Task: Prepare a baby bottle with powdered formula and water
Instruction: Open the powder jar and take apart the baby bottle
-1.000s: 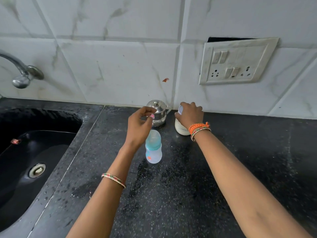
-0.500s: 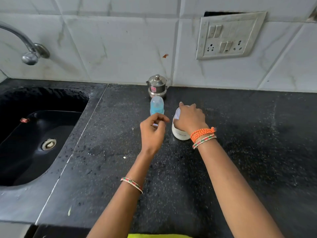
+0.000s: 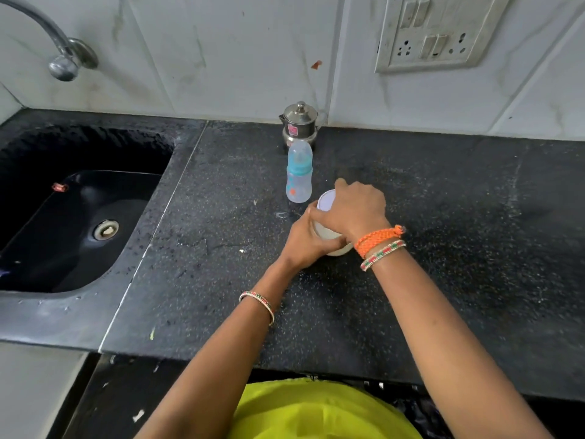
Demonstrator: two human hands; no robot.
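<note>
A clear baby bottle with a teal collar and cap stands upright on the black counter. Just in front of it sits a small white container with a pale lid, mostly covered by my hands. My left hand wraps around the container's side. My right hand grips its lid from above. A small steel pot with a lid stands by the wall, behind the bottle.
A black sink lies to the left, with a steel tap above it. A switch and socket plate is on the tiled wall at the upper right. The counter's front edge runs just before my body.
My left hand has dropped from beside the bottle onto the white container's side. The container, under my right hand, has come nearer to me. The bottle stands free.
</note>
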